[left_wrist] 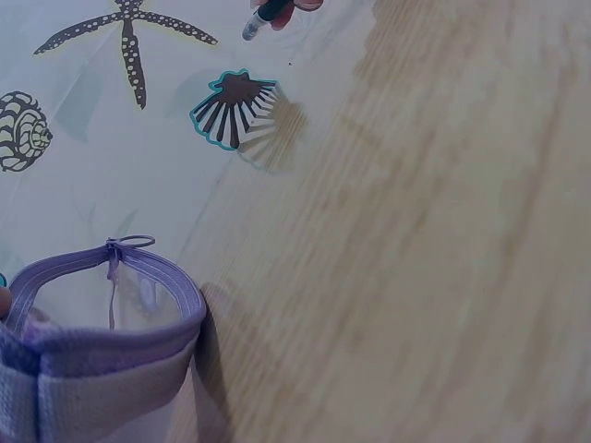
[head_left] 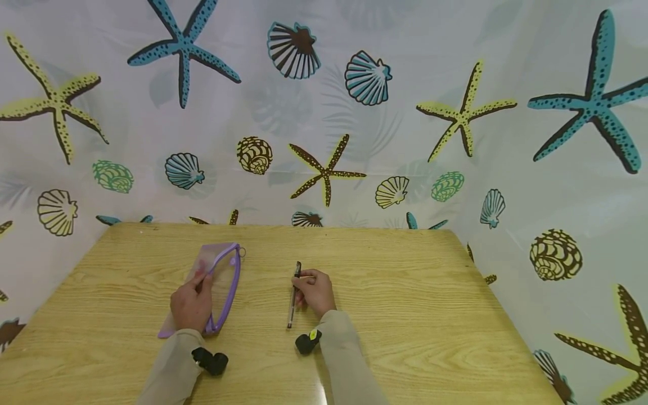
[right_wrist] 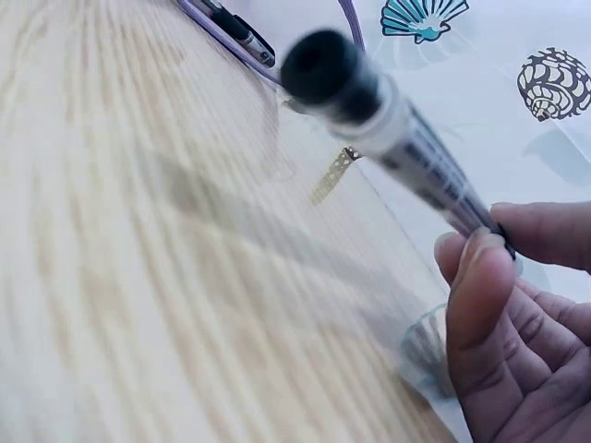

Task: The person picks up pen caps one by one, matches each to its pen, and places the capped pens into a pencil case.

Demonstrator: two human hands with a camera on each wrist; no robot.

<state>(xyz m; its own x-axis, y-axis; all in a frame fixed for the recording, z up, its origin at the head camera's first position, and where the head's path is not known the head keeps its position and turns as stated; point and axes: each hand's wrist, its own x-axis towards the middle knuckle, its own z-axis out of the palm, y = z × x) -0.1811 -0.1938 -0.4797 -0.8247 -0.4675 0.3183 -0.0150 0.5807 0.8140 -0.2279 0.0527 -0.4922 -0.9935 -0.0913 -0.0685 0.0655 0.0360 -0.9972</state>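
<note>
A clear zipper pouch (head_left: pixel 235 281) with purple edging stands on the left part of the table, its mouth spread apart. My left hand (head_left: pixel 191 304) grips its left rim between thumb and fingers. The zipper pull ring (left_wrist: pixel 134 241) shows at the pouch's far end in the left wrist view. To the right of the pouch, my right hand (head_left: pixel 316 292) pinches a black-capped pen (head_left: pixel 292 304) near its cap, the other end pointing towards me. By the purple zipper edge, the right wrist view shows another black pen (right_wrist: pixel 245 35), partly cut off.
A wooden table (head_left: pixel 405 292) lies under both hands. Behind it and along the sides hangs a white curtain (head_left: pixel 324 101) printed with starfish and shells. Each sleeved wrist carries a small black camera (head_left: pixel 307 341).
</note>
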